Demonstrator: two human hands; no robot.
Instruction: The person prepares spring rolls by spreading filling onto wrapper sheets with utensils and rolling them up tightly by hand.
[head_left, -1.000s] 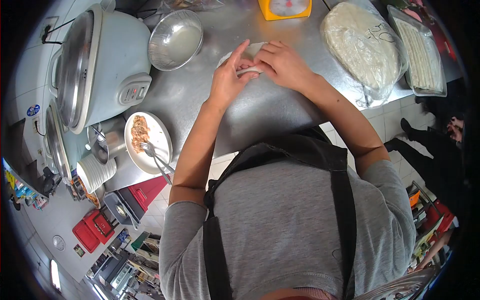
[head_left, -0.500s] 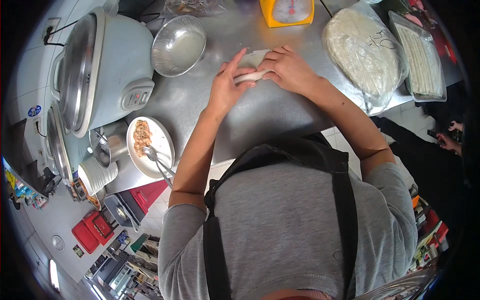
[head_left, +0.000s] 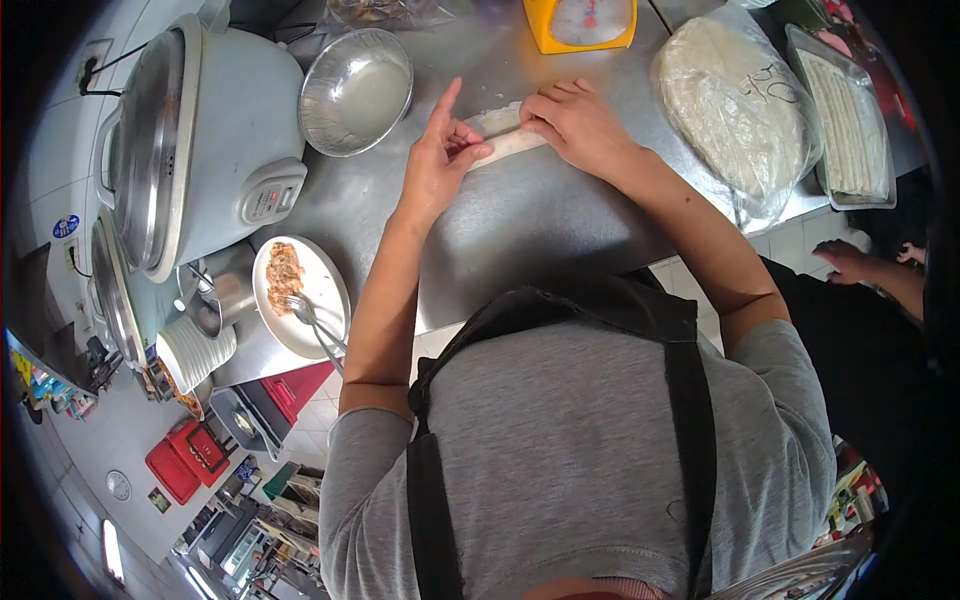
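A pale, thin-skinned spring roll lies crosswise on the steel table, with a flap of its wrapper still flat on the far side. My left hand pinches the roll's left end between thumb and curled fingers, its index finger pointing away from me. At the other end, my right hand has its fingers closed over the roll. Whatever is inside the roll is hidden. A metal bowl holding cloudy liquid is beyond my left hand. Nearer me on the left, a white plate carries minced filling and a fork.
A large rice cooker stands at the left, near stacked white dishes. A yellow scale is at the back. To the right are a plastic bag of pale sheets and a tray of rolls. Another person's hand shows at far right.
My left hand has shifted slightly left and its index finger has straightened. More of the roll shows between my hands. At the right, the other person has come nearer.
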